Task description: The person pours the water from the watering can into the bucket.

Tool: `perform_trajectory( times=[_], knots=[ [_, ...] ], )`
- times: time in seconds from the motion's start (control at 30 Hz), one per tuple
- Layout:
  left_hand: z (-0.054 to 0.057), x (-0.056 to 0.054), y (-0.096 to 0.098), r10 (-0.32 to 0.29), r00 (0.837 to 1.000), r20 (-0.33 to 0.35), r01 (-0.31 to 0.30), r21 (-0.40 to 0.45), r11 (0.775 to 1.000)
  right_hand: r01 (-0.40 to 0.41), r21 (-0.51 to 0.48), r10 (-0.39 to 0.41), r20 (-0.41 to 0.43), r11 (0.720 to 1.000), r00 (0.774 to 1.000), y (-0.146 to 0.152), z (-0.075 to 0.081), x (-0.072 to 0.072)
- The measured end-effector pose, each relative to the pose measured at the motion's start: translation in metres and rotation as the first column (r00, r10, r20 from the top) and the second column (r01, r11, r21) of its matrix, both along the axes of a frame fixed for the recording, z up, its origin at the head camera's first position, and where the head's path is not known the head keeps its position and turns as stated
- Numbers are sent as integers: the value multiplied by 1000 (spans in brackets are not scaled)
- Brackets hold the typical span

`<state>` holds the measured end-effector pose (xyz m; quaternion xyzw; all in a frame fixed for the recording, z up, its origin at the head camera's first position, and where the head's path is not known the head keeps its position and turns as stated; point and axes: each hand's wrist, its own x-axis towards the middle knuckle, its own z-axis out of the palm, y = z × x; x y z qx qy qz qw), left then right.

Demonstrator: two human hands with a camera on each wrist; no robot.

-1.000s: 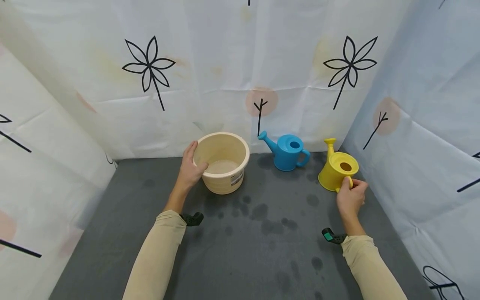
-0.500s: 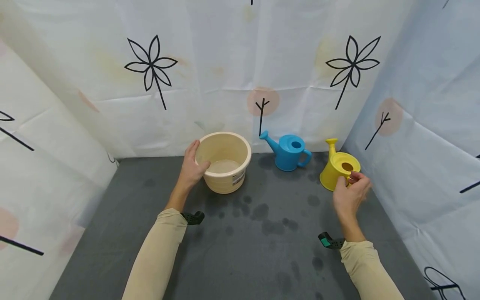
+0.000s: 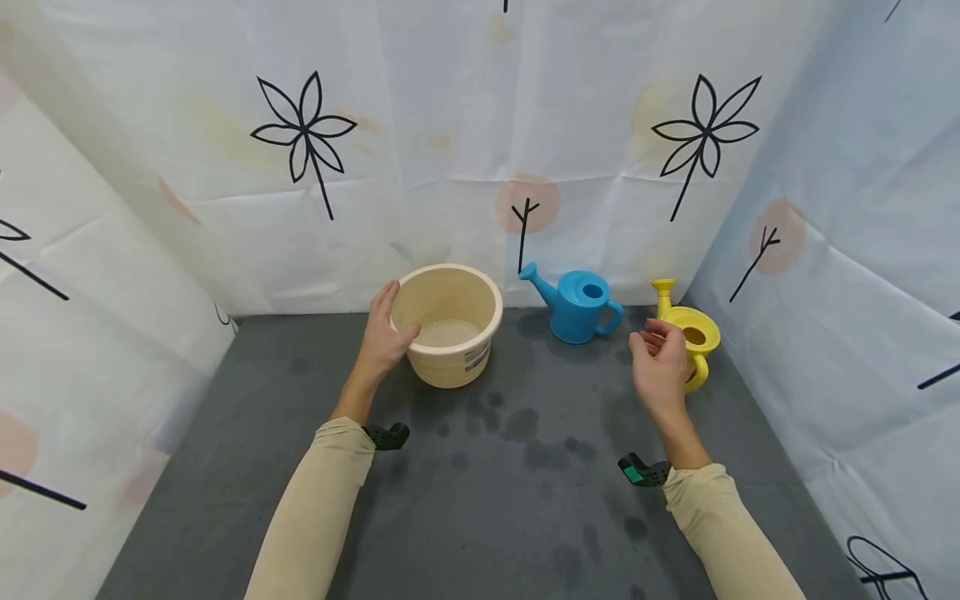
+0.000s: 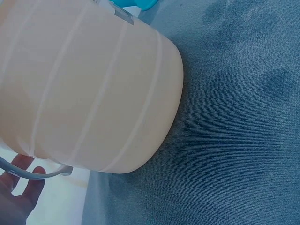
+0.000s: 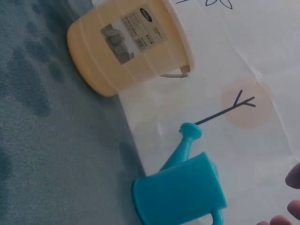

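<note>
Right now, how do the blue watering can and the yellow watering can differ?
The blue watering can points its spout left, while the yellow watering can points its toward the printed backdrop. In the head view, the right hand partly hides the yellow watering can; the blue watering can shows whole. Both stand upright on the dark grey surface.

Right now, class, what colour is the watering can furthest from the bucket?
That watering can is yellow; it shows best in the head view.
</note>
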<state>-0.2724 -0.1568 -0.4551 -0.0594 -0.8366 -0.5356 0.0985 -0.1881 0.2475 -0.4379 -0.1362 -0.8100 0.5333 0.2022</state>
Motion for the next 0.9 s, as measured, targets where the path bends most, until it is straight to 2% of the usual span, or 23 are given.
perform_trajectory(
  times=[0.2,0.33,0.57,0.9],
  knots=[
    [-2,0,2,8,1000,-6,-8,13,1000,-110,2,109,35,994,993,2,-8,-17],
    [-4,0,2,8,1000,-8,-8,15,1000,-144,15,143,47,990,989,4,-15,-28],
    [-4,0,-1,14,1000,-12,-14,-8,1000,-151,40,146,107,988,983,5,-29,-50],
    [-2,-3,-1,0,1000,-10,1,19,1000,-112,-107,134,219,988,967,7,-46,-72]
  ],
)
